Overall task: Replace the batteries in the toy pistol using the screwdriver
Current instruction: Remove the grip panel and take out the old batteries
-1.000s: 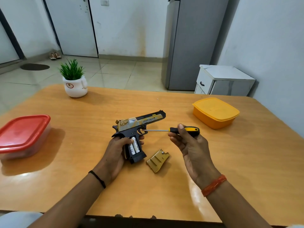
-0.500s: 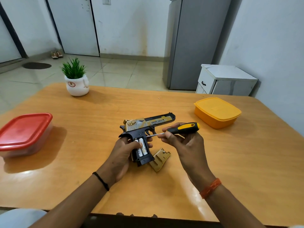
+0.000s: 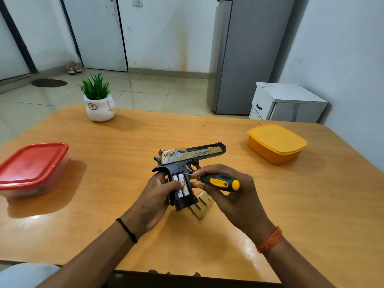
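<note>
A tiled room with a white door [image 3: 94, 32], a grey fridge [image 3: 243, 55] and a small white cabinet [image 3: 286, 104] lies behind a wooden table [image 3: 124, 146]. On the table a potted plant [image 3: 99, 100] stands at the far left, a red-lidded box [image 3: 33, 169] sits at the left edge and a yellow box [image 3: 276, 143] at the right. Near the middle the left hand [image 3: 154, 199] grips the pistol [image 3: 187, 165] by its black handle, fingers curled round the back and the thumb laid across the open battery bay, where two white batteries [image 3: 181, 185] lie side by side. The pistol is held just above the table, barrel pointing right (its gold slide carries printed lettering). The right hand [image 3: 230, 196] holds the screwdriver [image 3: 220, 182] with fingers and thumb wrapped round the black-and-yellow handle; the thin shaft points left, and its tip reaches the top of the batteries. A gold cover [image 3: 202, 205] lies flat on the table just beneath the pistol's butt, between the two hands. The left wrist wears a black band [image 3: 126, 230], the right an orange one [image 3: 270, 240].
</note>
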